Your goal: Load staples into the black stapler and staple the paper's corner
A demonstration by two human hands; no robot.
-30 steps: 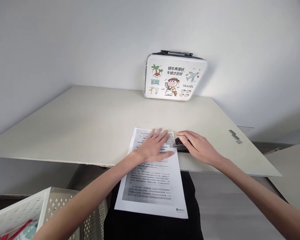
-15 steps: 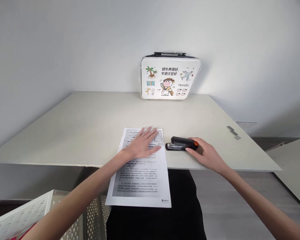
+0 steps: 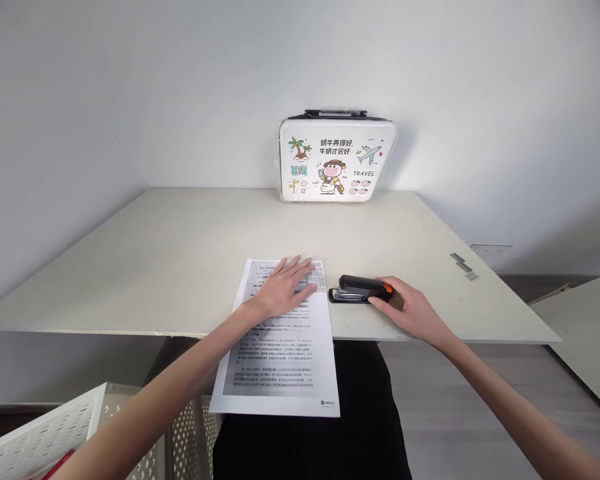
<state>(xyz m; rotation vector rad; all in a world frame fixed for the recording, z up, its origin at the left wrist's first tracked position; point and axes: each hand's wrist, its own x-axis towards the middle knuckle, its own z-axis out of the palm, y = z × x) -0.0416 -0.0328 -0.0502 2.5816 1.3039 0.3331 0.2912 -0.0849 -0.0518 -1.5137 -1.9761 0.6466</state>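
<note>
The left hand (image 3: 283,292) is lying flat on the upper part of the printed paper (image 3: 280,367), fingers spread and thumb pointing toward the right hand; it is covering the print rather than gripping anything, and I cannot tell how hard it is pressing; the right hand (image 3: 405,307) is holding the rear of the black stapler (image 3: 363,287), thumb along the near side and fingers half curled over the far side.

The stapler is resting on the table (image 3: 180,267) between the hands, its nose facing the left hand and sitting just beside the paper's edge, apparently apart from it; its upper arm is standing raised above its base; the paper is reaching from beneath the left palm toward the person, its lower end jutting past the table edge over black clothing (image 3: 310,447); whether it is one sheet or several, I cannot tell.

The step in hand seems to be steadying the paper while managing the stapler alongside; the next move is probably calling for a flat, unshifting paper and a sure grip at the stapler's rear.

Beyond both hands a cartoon-printed case (image 3: 337,160) is standing upright; below the left forearm a perforated basket (image 3: 45,427) is showing.
</note>
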